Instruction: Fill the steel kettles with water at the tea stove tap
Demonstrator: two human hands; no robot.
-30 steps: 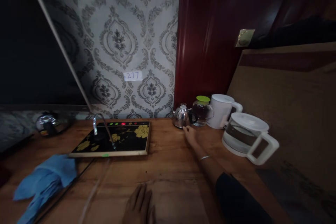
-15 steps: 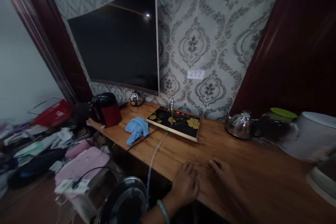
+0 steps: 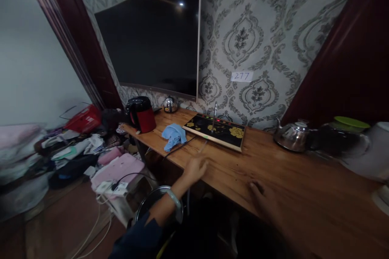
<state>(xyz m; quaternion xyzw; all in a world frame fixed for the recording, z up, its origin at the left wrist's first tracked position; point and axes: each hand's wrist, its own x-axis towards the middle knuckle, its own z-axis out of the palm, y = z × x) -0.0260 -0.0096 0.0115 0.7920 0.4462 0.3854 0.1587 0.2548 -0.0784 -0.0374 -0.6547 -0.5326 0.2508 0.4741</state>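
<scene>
My left hand [image 3: 196, 168], with a pale green bangle [image 3: 174, 198] on its wrist, is over the front edge of the wooden counter [image 3: 291, 178]. A clear tube [image 3: 203, 146] runs from the black tray with gold flowers [image 3: 212, 128] and passes at this hand. Whether the blurred, partly curled fingers grip the tube cannot be made out. Farther right, my right hand [image 3: 264, 199] rests at the counter with thumb and finger apart, holding nothing visible. A thin metal spout [image 3: 214, 115] stands up from the tray, and red and green lights show along the tray's back.
On the counter are a blue cloth [image 3: 174, 135], a red and black kettle [image 3: 142, 115], a small chrome pot [image 3: 170, 104], a steel teapot [image 3: 293, 135] and a glass jug with a green lid [image 3: 340, 139]. Below left stand a dark round bin [image 3: 148, 202] and a pink-topped stool [image 3: 121, 170].
My left hand has moved left and forward from beside my right hand to the tube. My right hand stays near the counter's front edge. The view has shifted to the right and down.
</scene>
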